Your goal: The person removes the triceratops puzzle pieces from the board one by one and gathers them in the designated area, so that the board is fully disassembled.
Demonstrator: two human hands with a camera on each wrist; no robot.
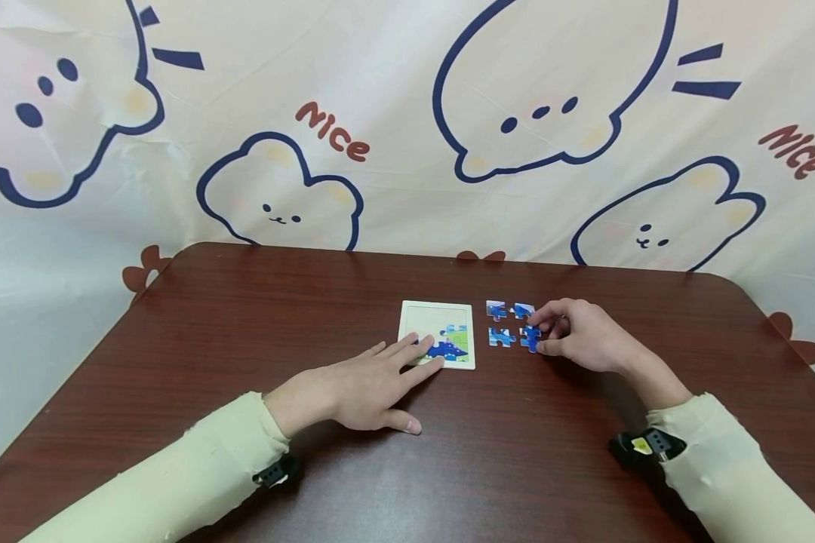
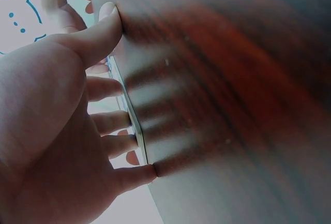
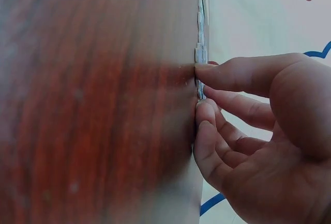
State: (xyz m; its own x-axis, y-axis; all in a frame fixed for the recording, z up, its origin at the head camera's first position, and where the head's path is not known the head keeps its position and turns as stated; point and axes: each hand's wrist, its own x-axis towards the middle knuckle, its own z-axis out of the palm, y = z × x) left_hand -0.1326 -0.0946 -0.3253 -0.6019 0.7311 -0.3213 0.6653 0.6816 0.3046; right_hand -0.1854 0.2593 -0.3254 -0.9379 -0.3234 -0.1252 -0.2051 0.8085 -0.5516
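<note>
A white-framed puzzle board lies on the table, with joined pieces of a blue dinosaur picture in its lower right part. The fingers of my left hand are spread and rest over the board's near left edge. To the right of the board, my right hand pinches a blue puzzle piece between thumb and forefinger, down at the table surface. Beside it lie a lower left piece, an upper left piece and an upper right piece. From the right wrist, the pieces show only edge-on.
The dark wooden table has rounded far corners. A pale cloth with cartoon outlines hangs behind and around it. Each sleeve cuff carries a black strap, a left strap and a right strap.
</note>
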